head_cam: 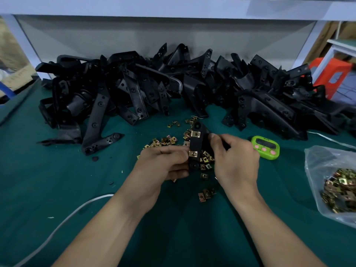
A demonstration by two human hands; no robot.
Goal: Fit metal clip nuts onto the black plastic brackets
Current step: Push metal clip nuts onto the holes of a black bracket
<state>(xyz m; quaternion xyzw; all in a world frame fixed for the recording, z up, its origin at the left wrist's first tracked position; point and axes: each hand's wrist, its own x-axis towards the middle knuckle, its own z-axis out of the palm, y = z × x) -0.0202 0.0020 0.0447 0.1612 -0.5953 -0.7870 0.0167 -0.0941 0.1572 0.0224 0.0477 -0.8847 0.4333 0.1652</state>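
Both hands are curled around one black bracket [195, 144], held roughly upright just over the green surface [57, 180]. The left hand [163, 162] pinches its lower end, right beside a fitted clip nut [193, 154]. The right hand [235, 160] grips the other side, fingers tucked in. A second clip nut [196, 134] sits higher up. Both forearms angle inward, with loose clip nuts [163, 141] scattered underneath.

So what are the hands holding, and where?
One black bracket: the left hand pinches its near end by a fitted clip nut, the right hand grips its right side.
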